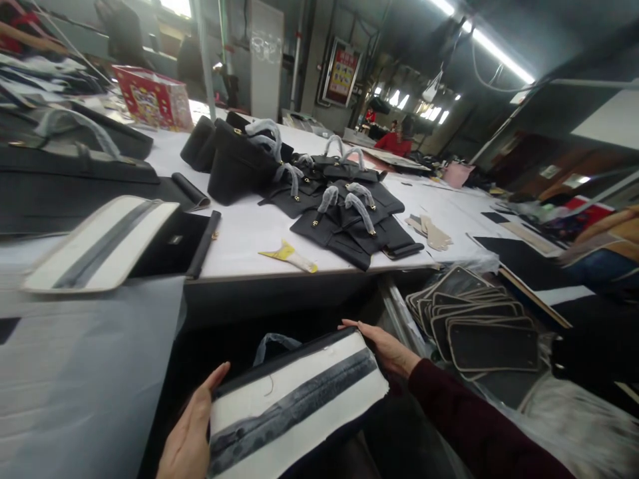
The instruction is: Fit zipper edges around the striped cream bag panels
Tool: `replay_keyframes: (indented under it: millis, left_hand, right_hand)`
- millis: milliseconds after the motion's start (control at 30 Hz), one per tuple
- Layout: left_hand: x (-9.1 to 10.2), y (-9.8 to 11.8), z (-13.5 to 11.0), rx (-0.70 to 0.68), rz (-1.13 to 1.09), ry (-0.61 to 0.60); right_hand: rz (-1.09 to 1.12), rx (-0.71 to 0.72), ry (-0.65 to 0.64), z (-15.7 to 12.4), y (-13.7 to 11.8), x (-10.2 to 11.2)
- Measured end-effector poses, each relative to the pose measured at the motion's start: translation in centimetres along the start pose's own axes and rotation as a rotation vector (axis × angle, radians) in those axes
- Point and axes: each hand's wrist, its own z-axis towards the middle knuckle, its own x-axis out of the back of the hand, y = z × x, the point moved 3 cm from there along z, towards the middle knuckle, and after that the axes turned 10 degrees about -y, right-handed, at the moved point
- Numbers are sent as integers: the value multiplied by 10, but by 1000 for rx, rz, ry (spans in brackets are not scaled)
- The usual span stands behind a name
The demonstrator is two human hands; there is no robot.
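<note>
Right, you're at a long white work table, with a person in a red top far down the room. Black handbags crowd the tabletop, their handles wrapped in gray plastic, and a red box sits behind them toward the left. Down on your right, a stack of dark panels with pale edges lies below table height. Over on your left, a matching panel, white side up, rests near a gray sheet. And now yours: a bag panel, black-edged and white-faced with a dark gray stripe, held low in front of you, below the table edge. Your left hand grips its near side, thumb up against the edge; your right hand, in a dark red sleeve, closes on the far corner. On the table, a small yellow scrap lies just in front of the handbags.
</note>
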Motion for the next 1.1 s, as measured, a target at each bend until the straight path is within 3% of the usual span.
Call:
replay_keyframes:
  millis: [167,367,533,767,933,1100]
  left_hand:
    - [-1,-3,5,-57,78,5]
    - [-7,4,7,-124,219,45]
    - [-8,6,-6,-317,335,98]
    - [-19,4,-20,-688,836,169]
    - [-22,10,-18,-725,961,136]
    - [-20,14,-17,-762,993,102]
  right_hand:
    - [-2,51,74,-1,3,1]
    - [-165,118,195,-2,3,-4]
    - [-327,169,249,-12,9,-8]
    - [-644,278,257,-19,1,-17]
    - [-1140,252,262,-15,-3,-20]
    - [-1157,164,242,-10,-6,-21]
